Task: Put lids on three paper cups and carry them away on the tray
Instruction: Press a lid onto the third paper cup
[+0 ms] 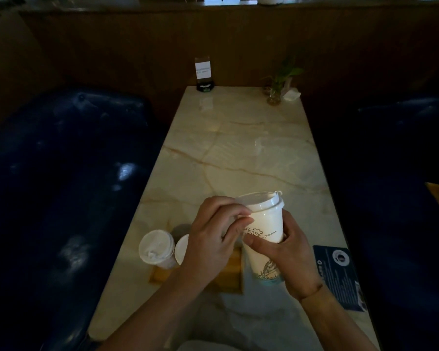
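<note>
Three paper cups in view. Right hand (pixel 293 252) grips the tall printed cup (pixel 265 239) round its body, thumb across the front, other fingers curled behind; cup is tilted, held over the near part of the marble counter (pixel 238 153). Left hand (pixel 213 239) has fingers pinching the edge of the white lid (pixel 260 201) on that cup; lid looks tilted, left side not fully seated, though hard to be sure. Second cup w/ lid on (pixel 157 249) stands on the wooden tray (pixel 232 274) at left. Third cup (pixel 181 249) just right of it, mostly hidden behind left hand, can't tell if lidded. Tray lies flat on counter, mostly covered by left wrist & forearm.

Dark blue card (pixel 340 274) lies on counter near right edge, just beside right wrist. Far end of counter: small sign holder (pixel 203 74) at left corner, potted plant in glass (pixel 276 89) at right, w/ crumpled white tissue (pixel 292 95) beside it. Dark blue booth seats (pixel 61 173) either side. Wood-panel wall (pixel 137 46) behind.
</note>
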